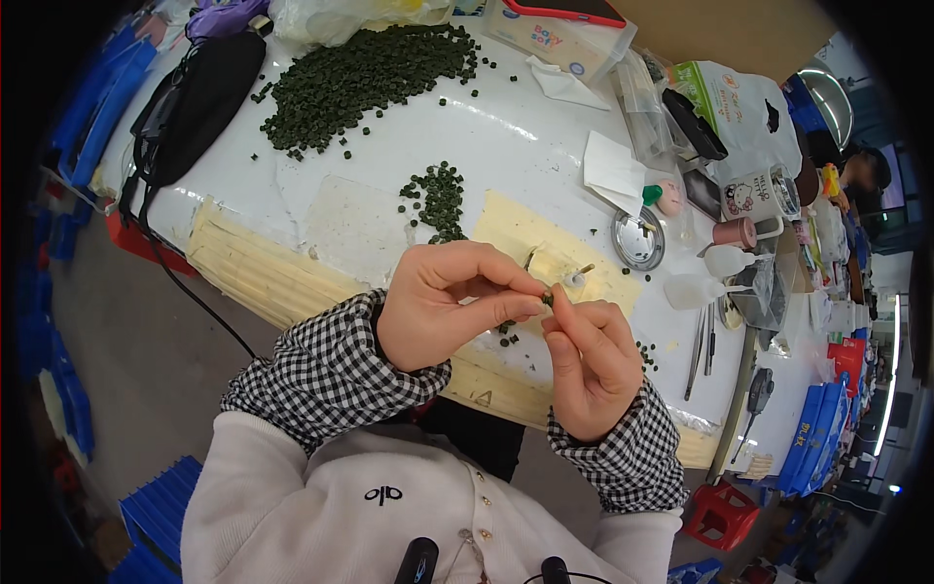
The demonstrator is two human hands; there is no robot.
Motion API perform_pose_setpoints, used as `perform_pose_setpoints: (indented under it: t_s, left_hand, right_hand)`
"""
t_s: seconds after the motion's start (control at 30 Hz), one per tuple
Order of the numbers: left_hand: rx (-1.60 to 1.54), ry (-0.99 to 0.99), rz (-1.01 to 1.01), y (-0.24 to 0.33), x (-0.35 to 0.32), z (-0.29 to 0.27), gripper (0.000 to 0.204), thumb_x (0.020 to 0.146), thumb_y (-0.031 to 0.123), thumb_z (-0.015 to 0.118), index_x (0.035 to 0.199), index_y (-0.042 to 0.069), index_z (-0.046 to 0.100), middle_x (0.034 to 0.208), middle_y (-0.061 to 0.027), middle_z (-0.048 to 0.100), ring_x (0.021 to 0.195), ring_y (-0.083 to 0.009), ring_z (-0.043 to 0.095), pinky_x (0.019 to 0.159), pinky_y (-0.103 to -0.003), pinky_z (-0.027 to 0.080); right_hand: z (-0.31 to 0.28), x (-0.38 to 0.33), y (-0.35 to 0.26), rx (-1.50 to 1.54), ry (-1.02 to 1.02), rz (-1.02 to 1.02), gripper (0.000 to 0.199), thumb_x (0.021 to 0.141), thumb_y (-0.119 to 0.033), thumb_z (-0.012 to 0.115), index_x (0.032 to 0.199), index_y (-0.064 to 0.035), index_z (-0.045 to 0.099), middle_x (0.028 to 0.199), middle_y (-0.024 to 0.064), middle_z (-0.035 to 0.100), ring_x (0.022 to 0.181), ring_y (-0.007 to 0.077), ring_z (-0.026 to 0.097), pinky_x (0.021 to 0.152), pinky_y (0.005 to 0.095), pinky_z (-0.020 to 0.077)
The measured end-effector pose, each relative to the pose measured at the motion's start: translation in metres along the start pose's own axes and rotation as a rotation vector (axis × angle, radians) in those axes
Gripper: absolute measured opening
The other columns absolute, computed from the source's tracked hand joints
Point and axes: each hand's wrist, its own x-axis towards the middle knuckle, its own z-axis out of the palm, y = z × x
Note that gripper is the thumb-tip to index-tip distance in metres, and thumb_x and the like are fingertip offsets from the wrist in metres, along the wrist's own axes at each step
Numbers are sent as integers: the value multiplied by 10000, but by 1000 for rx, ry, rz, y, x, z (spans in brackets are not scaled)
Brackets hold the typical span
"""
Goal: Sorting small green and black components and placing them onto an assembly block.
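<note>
Over the table's near edge, my left hand (443, 300) and my right hand (595, 365) meet at the fingertips. Between them they pinch one small dark green piece (548, 300), mostly hidden by the fingers, so its exact kind cannot be made out. Just beyond the hands lies a yellow sheet (511, 232) with a small whitish, rod-tipped item (579, 276) on it. A small pile of similar dark green pieces (438, 200) sits beyond my left hand. A few more lie below the fingers and to the right of my right hand.
A large heap of dark green pieces (360, 83) covers the far left. At the right are a round metal dish (638, 238), white squeeze bottles (693, 290), tweezers (697, 355) and white tissue (613, 173). A black bag (209, 107) with a cable lies at the left edge.
</note>
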Motion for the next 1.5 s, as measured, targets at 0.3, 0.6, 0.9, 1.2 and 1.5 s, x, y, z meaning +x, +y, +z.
perform_pose_setpoints:
  t_s: [0.3,0.6,0.9,1.2,1.5]
  left_hand:
    - [150,38,123,2,1,0,156,859,-30,679,1015,-34,681,922,-105,683,808,-123,658,733,-237,547]
    - [430,43,266,1,4,-1,174,826,-37,698,999,-21,702,851,-120,701,771,-154,669,677,-245,523]
    - [547,19,311,3,4,-2,178,810,-67,702,983,-28,700,882,-125,708,783,-183,677,684,-258,524]
    - [399,6,217,2,3,-1,168,832,-106,661,991,-51,672,885,-141,689,796,-174,668,708,-257,530]
    - [368,8,164,5,3,0,161,836,-113,651,988,-62,668,884,-141,678,802,-167,662,724,-252,524]
  right_hand:
    - [2,0,3,13,-3,15,405,873,58,618,1275,15,590,992,115,610,860,203,614,768,261,497]
    - [1,2,7,-16,-10,-20,422,838,74,651,1253,3,613,933,106,613,790,199,592,690,253,482]
    - [2,1,9,40,7,-16,388,840,77,652,1222,7,634,897,105,605,725,176,586,640,233,476]
    - [-8,6,4,-10,-15,-27,396,823,53,676,1214,4,640,898,107,609,731,168,590,657,242,488]
    - [-26,21,24,-346,218,101,237,786,-9,727,1020,2,687,812,92,598,722,195,569,642,291,456]
